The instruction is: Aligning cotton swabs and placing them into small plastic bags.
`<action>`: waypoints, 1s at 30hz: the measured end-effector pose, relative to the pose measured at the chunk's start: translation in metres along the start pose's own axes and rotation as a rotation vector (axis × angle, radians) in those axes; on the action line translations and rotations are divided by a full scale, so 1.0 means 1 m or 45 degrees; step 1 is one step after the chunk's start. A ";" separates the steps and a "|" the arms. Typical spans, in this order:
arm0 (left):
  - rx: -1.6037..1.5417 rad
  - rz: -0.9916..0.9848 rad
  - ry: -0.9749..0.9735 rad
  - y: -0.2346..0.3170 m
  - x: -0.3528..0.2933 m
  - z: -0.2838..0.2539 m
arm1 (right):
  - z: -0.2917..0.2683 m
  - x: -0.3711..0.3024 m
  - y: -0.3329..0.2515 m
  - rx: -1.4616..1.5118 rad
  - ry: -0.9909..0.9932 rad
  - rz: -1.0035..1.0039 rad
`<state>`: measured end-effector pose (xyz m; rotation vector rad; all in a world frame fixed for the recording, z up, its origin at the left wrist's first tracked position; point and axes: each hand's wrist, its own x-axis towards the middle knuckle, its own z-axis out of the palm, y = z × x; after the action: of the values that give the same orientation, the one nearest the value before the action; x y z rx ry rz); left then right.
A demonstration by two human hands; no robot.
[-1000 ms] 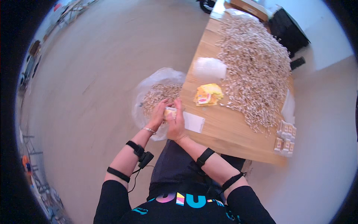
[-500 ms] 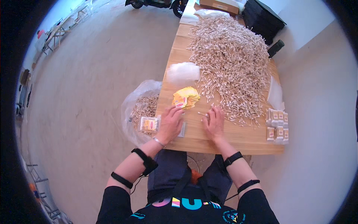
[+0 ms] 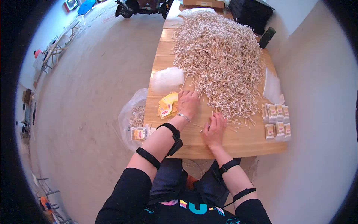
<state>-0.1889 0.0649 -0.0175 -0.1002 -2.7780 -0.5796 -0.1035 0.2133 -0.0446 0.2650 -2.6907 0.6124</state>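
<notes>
A big heap of cotton swabs point(image 3: 220, 59) covers much of the wooden table point(image 3: 238, 142). My left hand point(image 3: 188, 103) reaches to the heap's near left edge, its fingers spread a little over loose swabs and seemingly holding none. Nearer to me, my right hand point(image 3: 214, 130) is curled at the heap's front edge, with swab tips showing around its fingers; how many it holds is hidden. Beside my left hand lie yellow printed cards point(image 3: 166, 108). A stack of clear plastic bags point(image 3: 167, 79) sits behind them.
A filled swab packet point(image 3: 138, 133) rests at the table's left edge, above a large plastic bag of swabs point(image 3: 136, 116). Several packed packets point(image 3: 276, 128) stand at the right edge, near more clear plastic point(image 3: 273, 87). A black box point(image 3: 250, 15) and a dark bottle point(image 3: 267, 37) are at the back.
My left hand has moved forward and right, from beside the yellow cards to the swab heap. My right hand stays low at the heap's front edge. The view has shifted slightly.
</notes>
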 end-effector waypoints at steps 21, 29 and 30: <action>-0.346 0.170 -0.142 -0.019 -0.109 -0.067 | -0.018 0.010 0.004 -0.335 0.096 0.085; -0.530 0.184 -0.081 -0.033 -0.110 -0.034 | -0.010 0.005 0.005 -0.248 -0.140 -0.191; -0.532 0.185 -0.082 -0.036 -0.112 -0.035 | -0.011 0.005 0.012 -0.251 -0.140 -0.189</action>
<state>-0.0769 0.0170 -0.0349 -0.4125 -2.6354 -1.1237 -0.1074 0.2290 -0.0380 0.4519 -2.7786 0.2945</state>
